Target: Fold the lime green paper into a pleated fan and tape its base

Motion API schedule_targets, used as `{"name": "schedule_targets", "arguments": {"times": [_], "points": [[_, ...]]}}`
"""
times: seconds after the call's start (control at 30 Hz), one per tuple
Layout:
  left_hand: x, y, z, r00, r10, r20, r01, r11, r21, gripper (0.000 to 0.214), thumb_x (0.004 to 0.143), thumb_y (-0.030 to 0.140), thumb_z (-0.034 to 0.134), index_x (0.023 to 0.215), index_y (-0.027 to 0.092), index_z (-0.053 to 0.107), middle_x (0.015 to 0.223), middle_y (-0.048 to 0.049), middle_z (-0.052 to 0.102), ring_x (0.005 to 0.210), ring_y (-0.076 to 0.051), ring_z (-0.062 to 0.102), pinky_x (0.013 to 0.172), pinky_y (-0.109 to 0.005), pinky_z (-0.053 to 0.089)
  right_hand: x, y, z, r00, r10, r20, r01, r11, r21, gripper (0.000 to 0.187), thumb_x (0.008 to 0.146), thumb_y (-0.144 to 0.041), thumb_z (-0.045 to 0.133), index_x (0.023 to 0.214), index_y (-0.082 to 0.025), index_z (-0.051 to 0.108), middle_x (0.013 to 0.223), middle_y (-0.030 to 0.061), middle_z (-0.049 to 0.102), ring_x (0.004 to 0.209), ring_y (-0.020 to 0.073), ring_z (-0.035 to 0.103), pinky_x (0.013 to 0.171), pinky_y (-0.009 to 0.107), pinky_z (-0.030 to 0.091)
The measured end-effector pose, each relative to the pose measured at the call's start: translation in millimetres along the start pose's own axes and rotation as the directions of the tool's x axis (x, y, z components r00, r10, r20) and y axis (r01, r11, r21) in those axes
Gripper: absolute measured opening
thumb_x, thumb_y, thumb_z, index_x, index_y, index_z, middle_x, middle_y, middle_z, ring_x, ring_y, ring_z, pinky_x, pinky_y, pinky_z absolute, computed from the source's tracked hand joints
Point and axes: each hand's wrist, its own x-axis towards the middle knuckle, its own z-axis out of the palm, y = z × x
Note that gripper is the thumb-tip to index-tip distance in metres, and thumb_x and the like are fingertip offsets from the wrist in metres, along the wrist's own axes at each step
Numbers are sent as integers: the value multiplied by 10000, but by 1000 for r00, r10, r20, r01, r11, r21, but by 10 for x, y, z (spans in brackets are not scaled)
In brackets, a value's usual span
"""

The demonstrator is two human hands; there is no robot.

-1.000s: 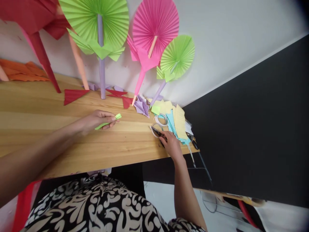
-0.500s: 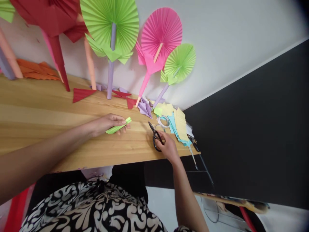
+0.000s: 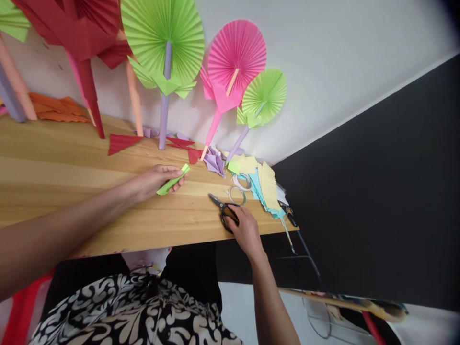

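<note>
Scissors (image 3: 222, 206) are gripped in our right hand (image 3: 245, 226) below the frame's centre; our left hand (image 3: 156, 182) pinches green paper (image 3: 167, 187) left of centre.

Looks like matt paper, lengthwise creased, in the green strip (image 3: 168, 185). Dark, dull-sheened metal and smooth black, seemingly plastic, in the scissors (image 3: 222, 207). Smooth, grained wood across the tabletop (image 3: 118, 167). Matt paper, finely ridged by pleats, in the pink fan (image 3: 235, 48). Printed matt cloth in the top (image 3: 143, 311).
</note>
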Motion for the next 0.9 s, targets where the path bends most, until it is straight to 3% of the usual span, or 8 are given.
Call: {"name": "schedule_targets", "arguments": {"times": [0.17,0.33,0.47,0.53,0.63,0.73,0.83,0.9], "points": [[-55,61,83,998,59,9,-59,986,159,339,816,430,709,664,137,631,582,-1,541,505,-77,431,466,-202,330,172,151,-64,990,-19,-137,9,997,-74,264,976,-334,477,1066,-195,682,1055,121,715,1015,265,630,910,421,494],[-61,100,63,994,109,-8,-104,971,214,330,817,441,684,668,152,628,592,4,542,538,-93,451,494,-215,331,487,302,58,998,33,-51,-40,989,-143,214,914,-388,536,822,-240,661,833,71,691,804,243,624,713,371,482],[-27,82,11,991,128,-49,-116,974,195,325,819,441,654,675,151,621,654,-10,573,565,-98,464,514,-226,354,736,320,99,994,76,-81,-86,989,-117,185,855,-304,566,673,-274,569,658,16,615,631,201,576,595,322,426],[-22,81,-9,988,136,-67,-122,976,183,317,822,432,649,682,148,622,684,-14,584,570,-94,469,528,-228,366,801,207,61,991,96,-93,-104,991,-85,142,855,-282,562,714,-278,580,639,7,619,592,193,574,581,318,418],[-27,94,-43,983,165,-85,-151,977,152,299,830,417,654,711,144,637,694,-11,583,573,-91,477,547,-230,376,743,-133,37,993,91,-76,-91,996,-5,118,913,-330,521,885,-263,614,785,23,715,674,198,649,622,316,458],[-28,109,-69,973,201,-118,-188,976,109,288,836,418,657,756,142,654,693,-11,580,577,-96,486,555,-236,380,571,-462,164,993,-34,115,17,989,150,140,941,-347,509,954,-255,615,805,-2,724,668,175,662,615,283,471],[-27,131,-58,967,212,-143,-200,976,90,280,822,415,666,775,139,658,696,-14,584,574,-98,486,552,-240,382,481,-476,339,974,-175,142,159,980,116,138,937,-283,506,959,-234,633,905,40,729,821,201,680,732,302,490],[-30,148,-34,967,216,-139,-204,974,96,276,808,412,671,767,140,650,688,-12,581,568,-98,483,545,-239,381,519,-310,377,988,-113,105,104,991,86,149,930,-284,510,923,-222,645,886,55,724,817,212,673,745,318,495]]}}
